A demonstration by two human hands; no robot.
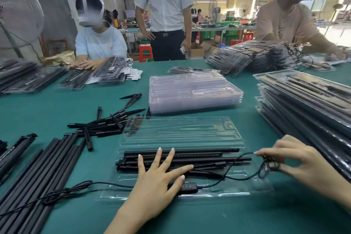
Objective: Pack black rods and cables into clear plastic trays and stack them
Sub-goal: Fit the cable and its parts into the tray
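An open clear plastic tray lies on the green table in front of me. Several black rods lie in its near half. My left hand lies flat on the rods with fingers spread, the thumb beside the cable's black switch box. A thin black cable runs from the left across the tray to my right hand, which pinches a small coil of it at the tray's right end.
Loose black rods and spikes lie at left. A stack of empty clear trays stands behind the open tray. Packed trays are piled at right. Three people are at the far side of the table.
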